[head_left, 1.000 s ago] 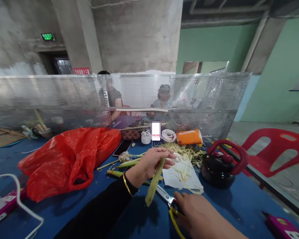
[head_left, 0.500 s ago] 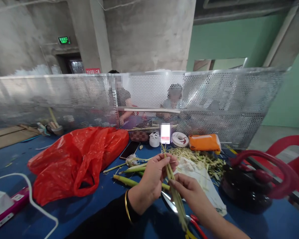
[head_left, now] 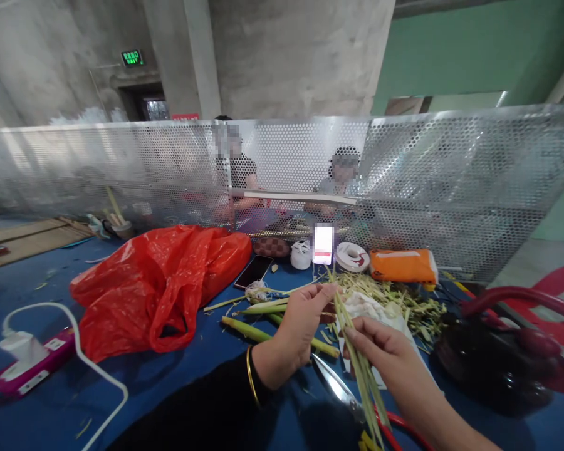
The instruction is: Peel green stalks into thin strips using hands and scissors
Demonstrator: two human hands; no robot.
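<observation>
in the head view, the left hand (head_left: 294, 335) pinches the upper part of a bundle of green strips (head_left: 364, 376) between thumb and fingers, and the right hand (head_left: 385, 351), just below and to the right of that pinch, has its thumb and fingers closed on the same bundle. the strips slant from the left fingertips down past the right thumb, their lower ends fanned a little. below the grip, behind those ends as seen from here, are the scissors (head_left: 334, 381), blades pointing up and left, red handles partly hidden. left of the grip, partly behind the left wrist, lie stalks (head_left: 244, 327); farther left is a red bag (head_left: 136, 288). just beyond the grip are a white sheet (head_left: 364, 307) and a heap of scraps (head_left: 418, 307). farther beyond stand a lit screen (head_left: 323, 244), a roll (head_left: 352, 257) and an orange pack (head_left: 402, 266). right of the grip sits a dark kettle (head_left: 493, 363). well beyond, two people show through a perforated screen (head_left: 286, 150).
</observation>
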